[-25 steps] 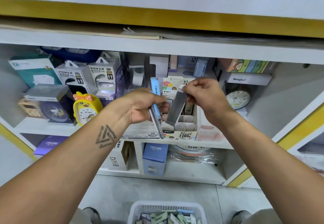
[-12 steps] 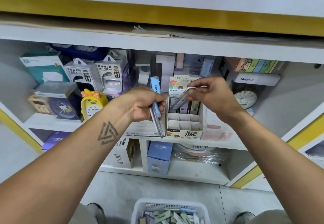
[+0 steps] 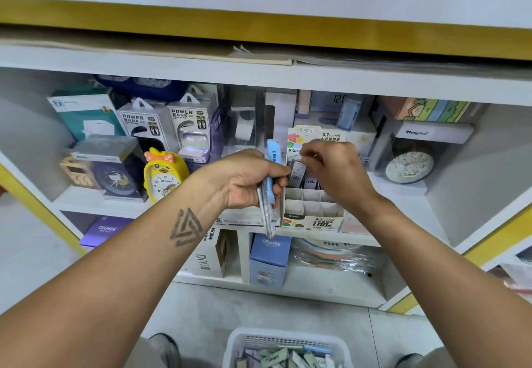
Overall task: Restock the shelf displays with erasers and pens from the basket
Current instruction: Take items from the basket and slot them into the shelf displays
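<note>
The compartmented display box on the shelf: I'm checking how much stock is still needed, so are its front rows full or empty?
Empty: the display box shows bare dividers in its front rows; only the back row holds packs.

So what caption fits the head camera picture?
Right hand slots a pack into the display box; left hand holds more packs.

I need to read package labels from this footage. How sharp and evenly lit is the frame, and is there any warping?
Head view: centre fairly sharp, power bank boxes legible; right hand slightly motion-blurred; shelf edge bows from wide-angle distortion; soft, even light with glare on plastic wrap.
</note>
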Demonstrator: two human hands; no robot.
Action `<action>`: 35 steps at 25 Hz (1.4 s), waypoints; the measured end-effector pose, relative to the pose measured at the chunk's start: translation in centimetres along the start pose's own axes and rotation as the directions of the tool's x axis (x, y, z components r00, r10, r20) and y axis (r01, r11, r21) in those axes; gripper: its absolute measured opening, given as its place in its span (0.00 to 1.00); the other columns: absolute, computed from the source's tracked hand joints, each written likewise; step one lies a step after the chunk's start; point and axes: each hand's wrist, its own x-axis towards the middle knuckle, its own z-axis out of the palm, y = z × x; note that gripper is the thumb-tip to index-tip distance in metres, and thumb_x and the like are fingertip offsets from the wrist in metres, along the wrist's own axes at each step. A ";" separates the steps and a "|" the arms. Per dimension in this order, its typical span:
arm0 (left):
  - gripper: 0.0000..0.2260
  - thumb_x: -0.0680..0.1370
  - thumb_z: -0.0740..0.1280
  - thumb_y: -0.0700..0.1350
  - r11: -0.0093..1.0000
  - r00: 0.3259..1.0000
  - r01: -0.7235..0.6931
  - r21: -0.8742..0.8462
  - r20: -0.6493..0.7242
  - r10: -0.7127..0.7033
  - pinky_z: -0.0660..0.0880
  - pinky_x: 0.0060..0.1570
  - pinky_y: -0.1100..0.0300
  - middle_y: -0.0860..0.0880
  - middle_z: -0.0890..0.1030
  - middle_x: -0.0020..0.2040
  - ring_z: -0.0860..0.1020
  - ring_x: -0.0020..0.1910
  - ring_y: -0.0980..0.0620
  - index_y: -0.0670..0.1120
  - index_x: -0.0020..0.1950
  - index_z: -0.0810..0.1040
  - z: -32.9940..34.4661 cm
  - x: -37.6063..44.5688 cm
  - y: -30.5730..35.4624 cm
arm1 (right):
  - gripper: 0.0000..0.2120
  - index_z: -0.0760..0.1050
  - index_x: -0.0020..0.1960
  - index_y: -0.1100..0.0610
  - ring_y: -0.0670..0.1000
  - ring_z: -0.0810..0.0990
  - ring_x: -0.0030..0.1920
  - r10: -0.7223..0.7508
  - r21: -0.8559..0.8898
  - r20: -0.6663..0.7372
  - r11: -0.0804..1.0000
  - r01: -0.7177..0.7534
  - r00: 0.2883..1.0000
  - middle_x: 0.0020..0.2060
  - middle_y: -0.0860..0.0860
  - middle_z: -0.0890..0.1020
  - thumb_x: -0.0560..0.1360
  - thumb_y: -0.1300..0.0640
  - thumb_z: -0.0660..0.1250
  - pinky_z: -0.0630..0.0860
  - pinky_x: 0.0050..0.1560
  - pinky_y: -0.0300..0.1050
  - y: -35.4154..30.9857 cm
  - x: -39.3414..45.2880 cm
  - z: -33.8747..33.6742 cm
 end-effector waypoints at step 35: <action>0.08 0.80 0.58 0.35 0.975 0.971 -0.009 -0.222 -0.236 -0.045 0.69 0.29 0.61 0.46 0.74 0.34 0.68 0.29 0.54 0.43 0.56 0.72 -8.8 -3.1 -0.2 | 0.08 0.81 0.49 0.56 0.46 0.84 0.36 0.168 0.428 0.226 0.868 -0.253 0.960 0.42 0.54 0.82 0.75 0.68 0.72 0.83 0.41 0.41 -6.3 -0.3 3.4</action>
